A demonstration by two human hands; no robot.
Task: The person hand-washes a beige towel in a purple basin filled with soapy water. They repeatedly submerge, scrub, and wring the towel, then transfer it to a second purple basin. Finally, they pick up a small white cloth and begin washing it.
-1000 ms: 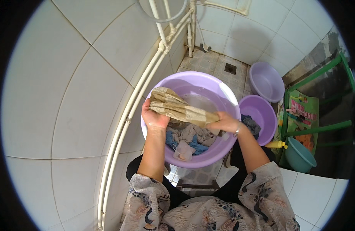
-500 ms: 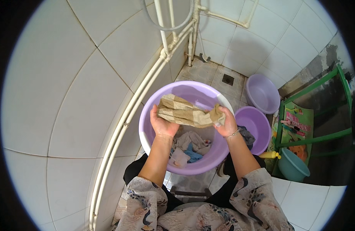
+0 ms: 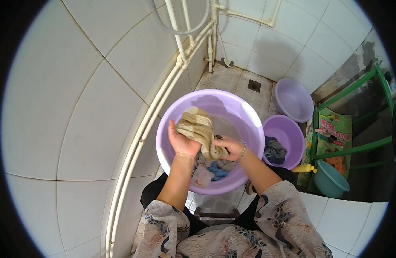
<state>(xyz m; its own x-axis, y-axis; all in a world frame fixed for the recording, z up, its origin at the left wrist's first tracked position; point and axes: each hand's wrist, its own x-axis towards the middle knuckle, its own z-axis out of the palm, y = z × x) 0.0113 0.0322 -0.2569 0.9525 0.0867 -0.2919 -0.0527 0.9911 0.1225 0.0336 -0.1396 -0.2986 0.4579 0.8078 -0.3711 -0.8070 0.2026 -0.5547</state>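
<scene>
Both hands hold a damp-looking beige and brown checked cloth (image 3: 197, 127) above a large purple washtub (image 3: 172, 112). My left hand (image 3: 183, 144) supports its left side from below, palm up, with most fingers hidden beneath the fabric. At the lower end, my right hand (image 3: 231, 147) pinches the bunched cloth between thumb and fingers; a bracelet circles that wrist. Beneath the hands, shallow water in the tub holds a blue cloth (image 3: 217, 171), a pale pinkish cloth (image 3: 202, 176) and some greyish fabric, partly covered by the hands.
To the right stand a smaller purple basin (image 3: 294, 136) with dark clothes (image 3: 275, 150) in it, and a lilac basin (image 3: 294, 99) behind. A yellow bottle (image 3: 304, 168), teal basin (image 3: 331, 179) and green metal frame (image 3: 353, 154) are farther right. White pipes (image 3: 142, 136) run along the left wall.
My right hand has moved left and toward me, over the tub's middle. The cloth, earlier stretched sideways between both hands, now hangs folded and bunched. My left hand stays almost in place.
</scene>
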